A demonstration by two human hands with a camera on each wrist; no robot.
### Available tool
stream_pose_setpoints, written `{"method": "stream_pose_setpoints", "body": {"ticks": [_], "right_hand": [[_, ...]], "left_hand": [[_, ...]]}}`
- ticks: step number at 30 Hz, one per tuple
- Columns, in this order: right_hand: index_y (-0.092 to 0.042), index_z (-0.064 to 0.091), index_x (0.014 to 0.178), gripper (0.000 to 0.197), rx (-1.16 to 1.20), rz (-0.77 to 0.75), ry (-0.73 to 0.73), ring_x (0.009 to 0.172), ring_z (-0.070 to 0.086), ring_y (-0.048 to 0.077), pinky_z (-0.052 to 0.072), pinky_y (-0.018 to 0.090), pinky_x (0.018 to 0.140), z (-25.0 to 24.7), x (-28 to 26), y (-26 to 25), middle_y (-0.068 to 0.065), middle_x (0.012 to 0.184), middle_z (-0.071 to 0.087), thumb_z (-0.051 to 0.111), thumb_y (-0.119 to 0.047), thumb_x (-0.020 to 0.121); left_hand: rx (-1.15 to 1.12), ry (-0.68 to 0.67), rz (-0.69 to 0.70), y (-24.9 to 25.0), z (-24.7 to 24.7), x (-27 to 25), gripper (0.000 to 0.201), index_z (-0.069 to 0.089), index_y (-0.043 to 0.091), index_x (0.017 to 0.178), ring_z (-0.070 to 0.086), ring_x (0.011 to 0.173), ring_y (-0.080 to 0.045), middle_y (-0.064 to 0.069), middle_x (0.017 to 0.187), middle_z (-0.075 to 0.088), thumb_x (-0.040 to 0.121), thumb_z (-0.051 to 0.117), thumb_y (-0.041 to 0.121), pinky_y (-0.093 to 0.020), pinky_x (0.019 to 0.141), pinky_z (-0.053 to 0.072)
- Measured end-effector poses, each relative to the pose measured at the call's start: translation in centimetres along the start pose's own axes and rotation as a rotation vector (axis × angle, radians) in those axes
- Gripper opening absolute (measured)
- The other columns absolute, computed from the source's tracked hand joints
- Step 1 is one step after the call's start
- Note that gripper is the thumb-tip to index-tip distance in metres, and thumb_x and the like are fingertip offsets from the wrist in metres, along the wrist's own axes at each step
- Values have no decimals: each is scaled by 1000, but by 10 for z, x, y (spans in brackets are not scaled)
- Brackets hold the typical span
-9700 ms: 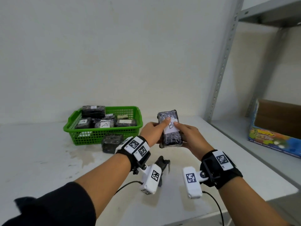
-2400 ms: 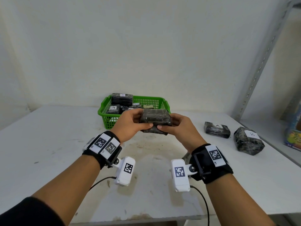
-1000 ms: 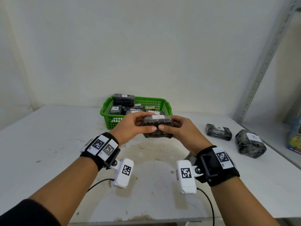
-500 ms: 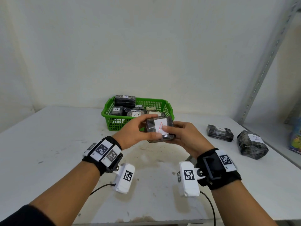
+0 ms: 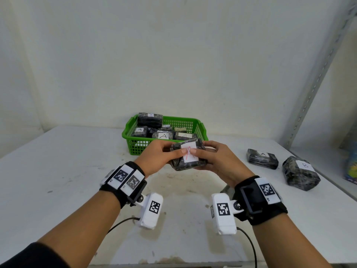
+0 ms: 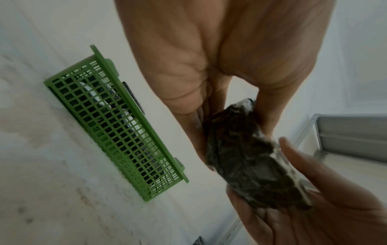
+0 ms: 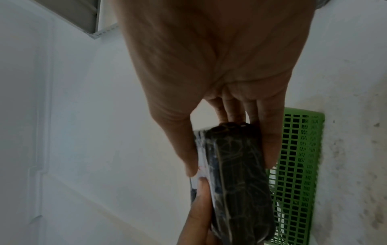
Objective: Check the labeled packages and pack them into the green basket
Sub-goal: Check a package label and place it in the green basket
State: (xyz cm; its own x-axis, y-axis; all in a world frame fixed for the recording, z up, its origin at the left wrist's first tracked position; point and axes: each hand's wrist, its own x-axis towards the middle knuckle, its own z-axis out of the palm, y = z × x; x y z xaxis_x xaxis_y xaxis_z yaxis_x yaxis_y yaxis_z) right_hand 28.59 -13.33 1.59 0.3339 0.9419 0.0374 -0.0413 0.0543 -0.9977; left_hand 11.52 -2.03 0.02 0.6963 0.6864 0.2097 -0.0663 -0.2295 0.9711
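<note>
Both hands hold one dark wrapped package (image 5: pixel 188 156) above the table, just in front of the green basket (image 5: pixel 133 147). Its white label with a red letter A faces up toward me. My left hand (image 5: pixel 160 156) grips its left end, thumb on the label. My right hand (image 5: pixel 216 159) grips the right end, thumb meeting the left thumb. In the left wrist view the package (image 6: pixel 249 167) lies between both hands, basket (image 6: pixel 117 122) to the left. In the right wrist view the package (image 7: pixel 236 179) is pinched edge-on before the basket (image 7: pixel 297 165). The basket holds several A-labelled packages.
On the white table (image 5: pixel 58 180) to the right lie a flat package labelled A (image 5: pixel 262 158) and a lumpy one labelled B (image 5: pixel 300 173). A metal shelf upright (image 5: pixel 316 78) stands at the right, with a colourful box (image 5: pixel 350 167) on the shelf.
The package was turned over in both hands, so its A label now faces up; it stayed in front of the basket and both thumbs came together on the label.
</note>
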Motion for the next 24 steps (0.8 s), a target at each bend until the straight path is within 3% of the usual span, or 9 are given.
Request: {"method": "stream_pose_setpoints", "body": {"ticks": [4, 7, 10, 13, 17, 21, 24], "right_hand": [[3, 61, 124, 46, -39, -19, -4, 96, 76, 34, 63, 44, 87, -3, 4, -3, 23, 111, 76, 82, -1, 82], [-2, 63, 125, 50, -134, -60, 0, 99, 76, 33, 63, 37, 78, -5, 4, -7, 19, 111, 77, 84, 1, 80], [-12, 69, 122, 52, -250, -127, 11, 102, 75, 30, 64, 38, 81, -7, 4, -9, 16, 115, 75, 90, -6, 75], [-14, 71, 123, 49, -139, -171, 21, 103, 75, 26, 62, 40, 89, -5, 1, -10, 13, 117, 74, 88, -25, 79], [-6, 71, 122, 38, -5, -46, -14, 97, 73, 29, 57, 40, 98, -1, -7, -11, 16, 114, 76, 64, -35, 99], [-10, 73, 121, 51, 50, 105, -118, 105, 72, 37, 55, 45, 104, 1, -11, -9, 17, 112, 76, 68, -47, 87], [-4, 73, 119, 47, 108, 85, -150, 103, 69, 29, 52, 44, 106, 4, -11, -7, 16, 112, 74, 72, -35, 84]], "left_hand": [[-145, 2, -36, 0, 0, 1, 38, 69, 6, 116, 71, 99, -26, -12, 108, 74, 81, 72, 20, -38, 83, 58], [-13, -27, -2, 0, -3, 0, 42, 66, 15, 125, 72, 98, -25, -9, 110, 74, 84, 74, 13, -41, 81, 60], [72, -17, 31, 1, -8, 3, 43, 66, 18, 120, 72, 99, -24, -8, 107, 74, 80, 79, 9, -42, 87, 59], [60, 16, 83, -2, -11, 5, 51, 65, 17, 117, 68, 108, -22, -6, 112, 72, 72, 83, 3, -41, 98, 53], [-102, 37, 120, -9, -6, 5, 61, 59, 19, 118, 61, 119, -24, -6, 120, 66, 65, 85, 3, -38, 102, 49], [-172, 24, 176, -10, 2, 4, 60, 55, 17, 120, 61, 117, -22, -9, 123, 62, 71, 78, -8, -31, 97, 52], [-42, -39, 198, -8, 2, 3, 64, 52, 16, 125, 59, 120, -23, -12, 127, 60, 71, 82, -3, -35, 97, 53]]}}
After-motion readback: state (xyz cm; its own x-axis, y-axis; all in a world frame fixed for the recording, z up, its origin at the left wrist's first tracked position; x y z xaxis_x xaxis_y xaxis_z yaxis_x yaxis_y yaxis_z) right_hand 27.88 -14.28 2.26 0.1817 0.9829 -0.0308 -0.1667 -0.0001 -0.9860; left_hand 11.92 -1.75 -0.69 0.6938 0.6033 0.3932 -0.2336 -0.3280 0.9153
